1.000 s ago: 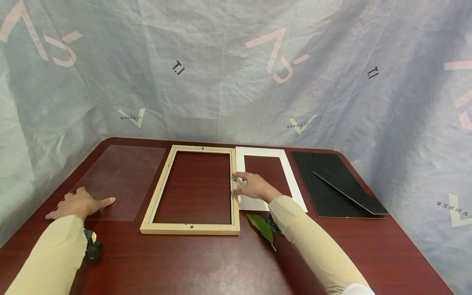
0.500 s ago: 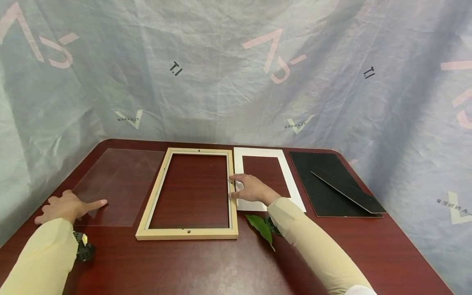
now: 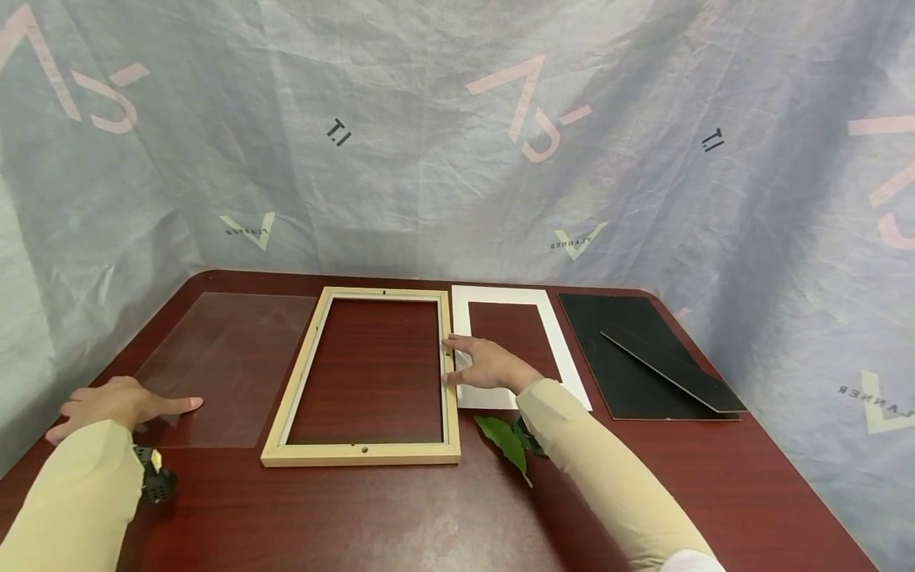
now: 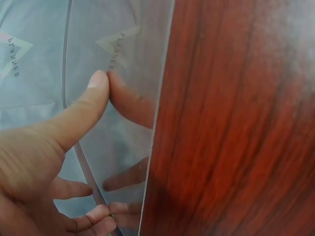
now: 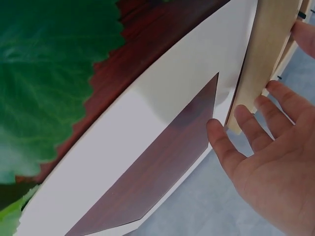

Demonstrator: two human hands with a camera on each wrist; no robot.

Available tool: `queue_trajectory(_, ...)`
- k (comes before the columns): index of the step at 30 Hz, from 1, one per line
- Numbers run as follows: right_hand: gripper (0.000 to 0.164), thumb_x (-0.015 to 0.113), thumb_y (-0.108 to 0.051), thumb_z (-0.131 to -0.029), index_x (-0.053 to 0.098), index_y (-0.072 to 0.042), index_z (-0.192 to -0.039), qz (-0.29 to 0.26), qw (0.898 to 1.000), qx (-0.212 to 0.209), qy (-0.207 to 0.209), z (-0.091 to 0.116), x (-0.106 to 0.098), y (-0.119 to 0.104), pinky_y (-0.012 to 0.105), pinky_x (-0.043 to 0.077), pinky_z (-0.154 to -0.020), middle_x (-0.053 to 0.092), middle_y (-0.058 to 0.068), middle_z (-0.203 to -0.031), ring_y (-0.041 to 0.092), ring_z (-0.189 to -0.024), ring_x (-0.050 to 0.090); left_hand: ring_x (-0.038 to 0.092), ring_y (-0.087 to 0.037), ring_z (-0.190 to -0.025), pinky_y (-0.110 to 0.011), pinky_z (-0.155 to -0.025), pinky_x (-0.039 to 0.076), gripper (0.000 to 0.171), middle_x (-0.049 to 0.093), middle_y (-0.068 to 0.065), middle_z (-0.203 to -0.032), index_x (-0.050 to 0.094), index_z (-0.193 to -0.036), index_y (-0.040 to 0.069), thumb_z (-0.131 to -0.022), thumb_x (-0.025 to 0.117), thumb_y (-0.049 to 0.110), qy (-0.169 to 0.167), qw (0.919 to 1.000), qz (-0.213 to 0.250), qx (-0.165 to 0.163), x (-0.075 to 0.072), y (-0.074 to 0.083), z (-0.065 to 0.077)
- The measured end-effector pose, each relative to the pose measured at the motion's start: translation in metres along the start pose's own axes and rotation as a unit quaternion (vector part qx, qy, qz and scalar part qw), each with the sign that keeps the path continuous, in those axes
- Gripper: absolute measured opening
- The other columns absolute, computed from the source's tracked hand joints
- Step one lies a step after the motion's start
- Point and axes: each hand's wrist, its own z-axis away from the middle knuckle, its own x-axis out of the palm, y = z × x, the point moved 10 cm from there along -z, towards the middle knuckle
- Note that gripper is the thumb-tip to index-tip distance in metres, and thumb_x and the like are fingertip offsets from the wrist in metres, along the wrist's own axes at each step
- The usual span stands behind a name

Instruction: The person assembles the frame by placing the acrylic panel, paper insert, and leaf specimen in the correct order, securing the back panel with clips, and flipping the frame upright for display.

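Note:
A clear sheet [image 3: 229, 349] lies flat on the left of the table. My left hand [image 3: 114, 405] is spread at its near left corner. In the left wrist view, the thumb [image 4: 86, 108] meets its own reflection on the sheet, and the other fingers reach the sheet's edge. The pale wooden picture frame [image 3: 360, 454] lies at the centre, its opening showing bare tabletop. My right hand [image 3: 493, 367] touches the frame's right rail with extended fingertips and thumb. Its forearm passes over the white mat [image 3: 554, 334], which lies against the frame's right side.
A green leaf [image 3: 506, 441] lies below the mat, partly beside my right sleeve. Further right is a black backing board [image 3: 608, 318] with a raised black stand flap [image 3: 679, 373]. A grey printed cloth [image 3: 400, 159] hangs behind the table [image 3: 400, 516].
My left hand has slid left and slightly toward me, and the clear sheet's near edge has shifted the same way. My right hand stays at the frame's right rail. The view has shifted slightly.

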Motion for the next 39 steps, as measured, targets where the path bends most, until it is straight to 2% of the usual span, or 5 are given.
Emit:
queue_trajectory(5, 0.072, 0.073, -0.029, -0.095, 0.041, -0.014, -0.157, 0.000, 1.000, 0.001, 0.001, 0.000, -0.001, -0.001, 0.050, 0.030, -0.118, 0.030, 0.004, -0.166, 0.031, -0.151, 0.028, -0.002, -0.072, -0.135, -0.076, -0.109, 0.018, 0.130, -0.006, -0.061, -0.137, -0.001, -0.144, -0.027, -0.083, 0.074, 0.059, -0.012, 0.9997, -0.019, -0.002, -0.001, -0.006, -0.007)
queue_trajectory(13, 0.072, 0.072, -0.030, -0.095, 0.039, -0.015, -0.158, -0.003, 1.000, 0.006, -0.005, -0.001, 0.000, -0.003, 0.051, 0.028, -0.119, 0.027, 0.003, -0.167, 0.030, -0.152, 0.024, 0.020, -0.072, -0.127, -0.073, -0.104, 0.031, 0.125, 0.016, -0.061, -0.129, 0.019, -0.137, -0.029, -0.080, 0.069, 0.070, 0.001, 0.9983, -0.058, 0.008, -0.009, -0.005, -0.014)
queue_trajectory(24, 0.074, 0.073, -0.030, -0.095, 0.038, -0.017, -0.159, -0.026, 1.000, 0.009, -0.002, 0.001, 0.002, -0.002, 0.050, 0.027, -0.119, 0.026, 0.001, -0.167, 0.029, -0.153, 0.023, 0.003, -0.071, -0.135, -0.073, -0.111, 0.021, 0.120, 0.000, -0.061, -0.133, 0.004, -0.138, -0.035, -0.088, 0.072, 0.051, -0.027, 0.9990, -0.029, -0.019, -0.011, 0.000, 0.010)
queue_trajectory(31, 0.074, 0.073, -0.031, -0.095, 0.038, -0.019, -0.159, -0.025, 1.000, 0.012, -0.003, 0.002, 0.002, -0.001, 0.050, 0.027, -0.119, 0.026, -0.001, -0.167, 0.028, -0.153, 0.023, -0.001, -0.072, -0.137, -0.069, -0.116, 0.012, 0.129, -0.002, -0.062, -0.136, -0.001, -0.137, -0.036, -0.085, 0.070, 0.059, -0.038, 0.9982, -0.046, -0.012, -0.012, -0.002, 0.010)
queue_trajectory(39, 0.075, 0.073, -0.031, -0.095, 0.037, -0.019, -0.159, -0.025, 1.000, 0.015, -0.003, 0.005, 0.002, 0.001, 0.051, 0.028, -0.118, 0.027, 0.000, -0.167, 0.029, -0.152, 0.025, 0.000, -0.068, -0.140, -0.070, -0.116, -0.003, 0.125, -0.006, -0.054, -0.143, -0.022, -0.136, -0.030, -0.091, 0.071, 0.040, -0.056, 0.9979, 0.030, -0.009, -0.011, 0.005, 0.011)
